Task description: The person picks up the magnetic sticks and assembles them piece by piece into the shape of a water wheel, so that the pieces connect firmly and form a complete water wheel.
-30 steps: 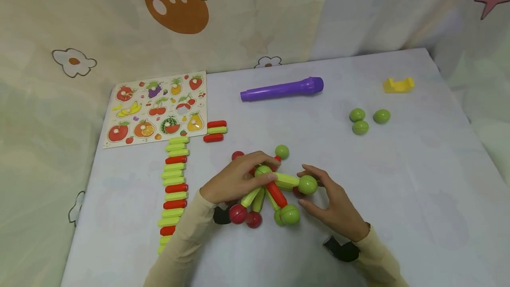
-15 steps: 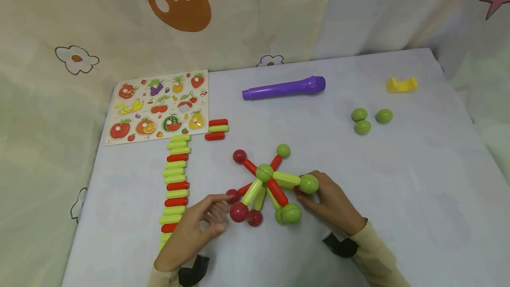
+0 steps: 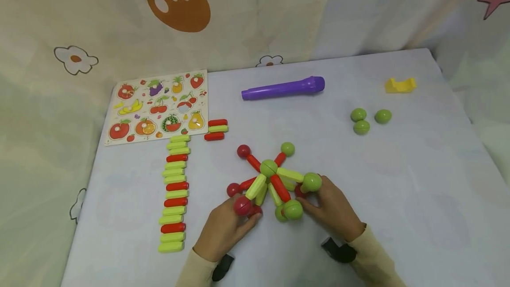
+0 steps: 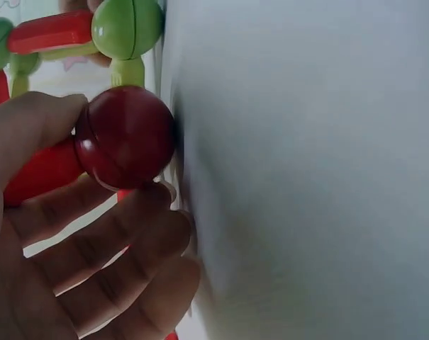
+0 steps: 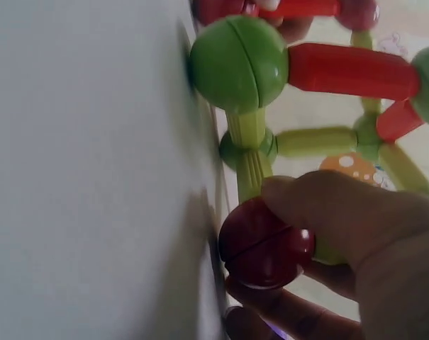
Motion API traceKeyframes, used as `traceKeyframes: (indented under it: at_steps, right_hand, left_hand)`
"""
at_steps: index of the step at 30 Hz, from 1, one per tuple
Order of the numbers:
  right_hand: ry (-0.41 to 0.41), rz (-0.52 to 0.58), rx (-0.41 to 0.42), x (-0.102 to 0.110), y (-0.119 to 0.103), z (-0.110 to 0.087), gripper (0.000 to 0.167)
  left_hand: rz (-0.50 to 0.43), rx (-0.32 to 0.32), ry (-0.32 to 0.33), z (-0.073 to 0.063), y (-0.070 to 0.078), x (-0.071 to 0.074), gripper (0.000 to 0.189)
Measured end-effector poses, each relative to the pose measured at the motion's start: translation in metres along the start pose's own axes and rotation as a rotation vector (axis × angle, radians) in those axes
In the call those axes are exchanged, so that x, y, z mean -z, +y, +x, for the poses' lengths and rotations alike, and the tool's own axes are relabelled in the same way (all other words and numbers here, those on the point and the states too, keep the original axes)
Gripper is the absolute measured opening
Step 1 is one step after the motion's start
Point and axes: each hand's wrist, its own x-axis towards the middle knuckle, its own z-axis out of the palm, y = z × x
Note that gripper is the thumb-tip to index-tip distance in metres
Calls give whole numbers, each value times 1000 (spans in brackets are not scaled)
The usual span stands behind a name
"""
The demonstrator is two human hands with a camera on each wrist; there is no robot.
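Head view gives me the ball-and-rod model [image 3: 272, 180] standing on the table [image 3: 398, 180] between both hands; its rods fan out from a green hub ball [image 3: 268, 167], the longest line running from the far red ball [image 3: 243, 150] down toward the near green ball [image 3: 293, 209] by my right hand; I read no single heading beyond that.

My left hand [image 3: 225, 229] has its fingers curled round the near red ball [image 3: 242, 205], thumb and fingertips pinching it; the left wrist view shows that same red ball [image 4: 125, 138] pressed between thumb and fingers, against the tabletop.

My right hand [image 3: 332, 207] grips the model's right side, fingers bent by a green ball [image 3: 311, 182]; the right wrist view shows the thumb [image 5: 342, 212] on a dark red ball [image 5: 264, 244], held from below by another finger.

Beyond the left hand lies a row of loose rods [image 3: 174, 189] and a fruit puzzle board [image 3: 157, 107], its pieces seated; beyond the right hand, three green balls [image 3: 364, 121].
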Motion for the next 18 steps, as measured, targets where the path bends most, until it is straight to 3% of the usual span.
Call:
traceKeyframes:
  at_steps: [5, 12, 18]
  right_hand:
    - [39, -45, -13, -5, -3, -6, 36]
    - [162, -117, 195, -17, -9, -12, 38]
    - [93, -124, 242, -24, -21, -13, 38]
  left_hand:
    - [-11, -4, 4, 14, -8, 6, 38]
    - [-30, 19, -22, 36, -26, 17, 36]
    - [-72, 40, -44, 55, -40, 25, 35]
